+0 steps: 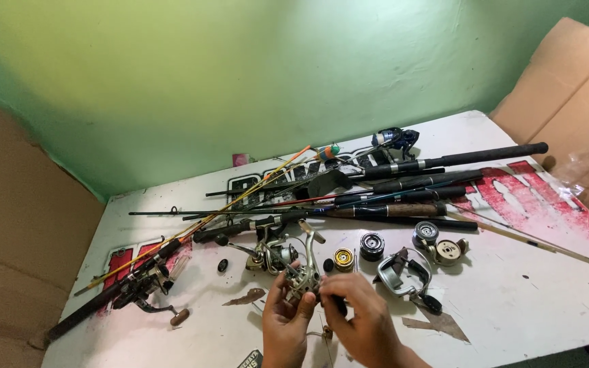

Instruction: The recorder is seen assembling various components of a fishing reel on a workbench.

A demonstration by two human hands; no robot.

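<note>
Two hands hold a small fishing reel over a messy table.

The left hand (284, 320) and right hand (363, 317) each have a grip closed around the silver reel (303, 278), fingers curled tight on it. The reel is just in front of the pile of fishing rods (390, 194) on the white table (533, 300), near a gold spool (343, 259). Behind the rods is a green wall (240, 82). Both hands reach up from the table's near edge, wrists close together.
</note>
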